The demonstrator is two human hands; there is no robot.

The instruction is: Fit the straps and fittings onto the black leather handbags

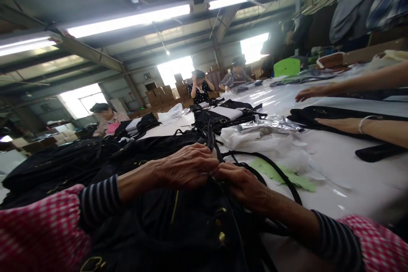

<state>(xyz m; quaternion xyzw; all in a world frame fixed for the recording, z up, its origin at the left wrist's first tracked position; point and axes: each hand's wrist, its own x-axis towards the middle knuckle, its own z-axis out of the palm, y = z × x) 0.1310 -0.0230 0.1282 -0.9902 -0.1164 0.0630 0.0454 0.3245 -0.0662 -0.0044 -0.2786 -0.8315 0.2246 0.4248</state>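
A black bag (191,225) with gold zips and gold fittings lies close in front of me. My left hand (188,165) is closed at the bag's upper edge, its fingers pinched on the black material near a zip. Right beside it, my right hand (242,182) is closed on the same edge, and the fingertips of both hands nearly meet. A dark strap end sticks up just behind them. Black straps (277,170) loop out to the right of my right hand. The exact bit between the fingertips is hidden.
More black bags (63,157) are piled at the left. On the white table (334,174) lie crumpled white wrapping (264,140), green paper (287,174) and another black bag (223,114). At the right, a co-worker's hands (341,125) are over black pieces. Several people sit further back.
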